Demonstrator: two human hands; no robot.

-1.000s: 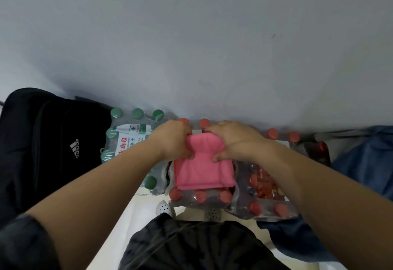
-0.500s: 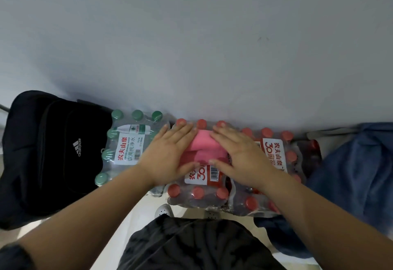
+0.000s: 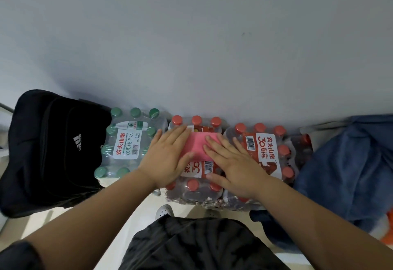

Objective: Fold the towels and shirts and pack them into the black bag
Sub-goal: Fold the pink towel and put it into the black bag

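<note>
A small pink towel (image 3: 198,145), folded into a narrow block, lies on top of a pack of red-capped water bottles (image 3: 196,186) against the wall. My left hand (image 3: 167,160) presses flat on its left side with straight fingers. My right hand (image 3: 230,163) presses flat on its right side. Most of the towel is hidden under my palms. The black bag (image 3: 53,152) with a white logo stands at the left, beside the packs. A blue garment (image 3: 348,169) lies heaped at the right.
A pack of green-capped bottles (image 3: 127,144) sits between the bag and the red-capped pack. Another red-capped pack (image 3: 268,152) stands further right. A grey wall (image 3: 191,46) rises right behind them. An orange item (image 3: 388,227) shows at the right edge.
The towel was folded in half away from me, from a larger square to a narrow block. Both hands went from pinching its far edge to pressing flat on it.
</note>
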